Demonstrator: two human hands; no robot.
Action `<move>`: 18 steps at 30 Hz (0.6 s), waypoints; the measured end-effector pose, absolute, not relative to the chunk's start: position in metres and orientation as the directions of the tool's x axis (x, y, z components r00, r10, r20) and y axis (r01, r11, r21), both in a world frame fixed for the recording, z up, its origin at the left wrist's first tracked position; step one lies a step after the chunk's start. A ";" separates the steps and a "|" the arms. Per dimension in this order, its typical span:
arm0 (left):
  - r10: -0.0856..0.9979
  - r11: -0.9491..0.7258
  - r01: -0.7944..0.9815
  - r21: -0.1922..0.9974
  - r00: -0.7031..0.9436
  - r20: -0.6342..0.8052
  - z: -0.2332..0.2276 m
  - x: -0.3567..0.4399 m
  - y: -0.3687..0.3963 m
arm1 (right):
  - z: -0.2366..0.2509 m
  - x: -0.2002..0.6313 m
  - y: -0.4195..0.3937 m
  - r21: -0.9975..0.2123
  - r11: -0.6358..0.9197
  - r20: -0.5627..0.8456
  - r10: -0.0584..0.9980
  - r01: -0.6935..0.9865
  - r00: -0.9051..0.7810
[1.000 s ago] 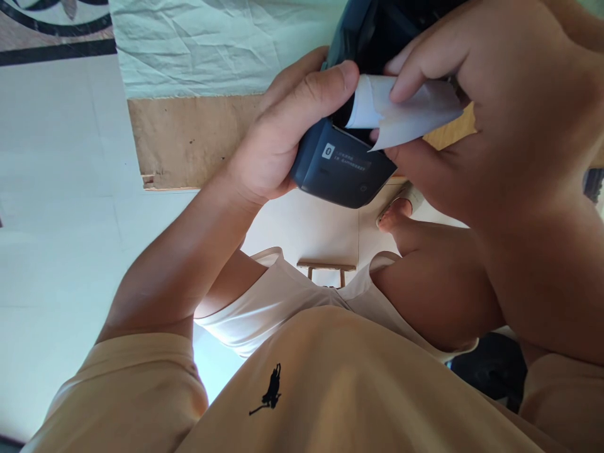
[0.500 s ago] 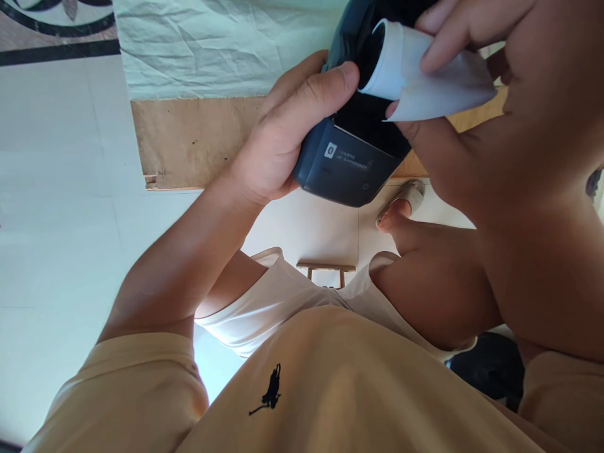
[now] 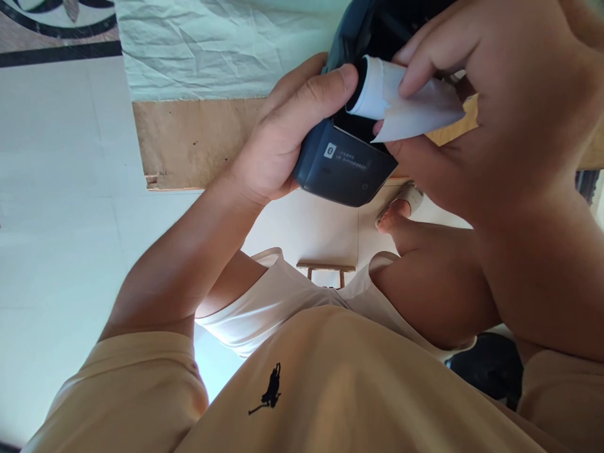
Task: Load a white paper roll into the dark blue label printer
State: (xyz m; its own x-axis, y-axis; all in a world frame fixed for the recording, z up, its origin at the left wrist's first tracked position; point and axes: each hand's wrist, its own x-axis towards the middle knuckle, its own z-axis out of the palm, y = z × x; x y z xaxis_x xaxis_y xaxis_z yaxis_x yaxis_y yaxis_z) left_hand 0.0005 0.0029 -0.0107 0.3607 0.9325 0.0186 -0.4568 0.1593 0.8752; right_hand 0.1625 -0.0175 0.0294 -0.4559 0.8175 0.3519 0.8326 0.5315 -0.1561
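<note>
Right now, over by the table (image 3: 189,141), the left hand (image 3: 287,126) grips the dark machine (image 3: 349,168) by its side, apparently bracing it with its hollow (image 3: 384,41) uncovered. At that opening, the right hand (image 3: 500,113) pinches the white paper roll (image 3: 372,91), seemingly so its loose end (image 3: 403,126) can't unwind.

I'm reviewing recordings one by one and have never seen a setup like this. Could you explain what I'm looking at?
There's no robot: a person works bare-handed. The camera is worn on their head, looking forward and down, so their shirt and legs show below. The left hand grips a dark device with an open compartment. At that opening, the right hand holds a white paper roll; how far in it sits is hard to tell. Beyond, a pale cloth lies on a wooden tabletop.
</note>
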 end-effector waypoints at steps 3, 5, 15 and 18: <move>0.934 0.159 -0.453 0.877 0.357 0.015 -0.011 0.001 0.002 | 0.030 0.162 -0.019 -0.162 0.501 0.341 0.837 0.850 -0.428; 0.935 0.152 -0.452 0.879 0.355 0.021 -0.010 0.001 0.001 | 0.030 0.161 -0.020 -0.153 0.474 0.353 0.846 0.867 -0.400; 0.932 0.187 -0.468 0.864 0.362 -0.005 -0.009 0.000 0.002 | 0.030 0.156 -0.018 -0.142 0.417 0.273 0.888 0.898 -0.369; 0.934 0.185 -0.465 0.866 0.358 -0.007 -0.007 0.000 0.002 | 0.027 0.162 -0.017 -0.098 0.486 0.346 0.835 0.869 -0.428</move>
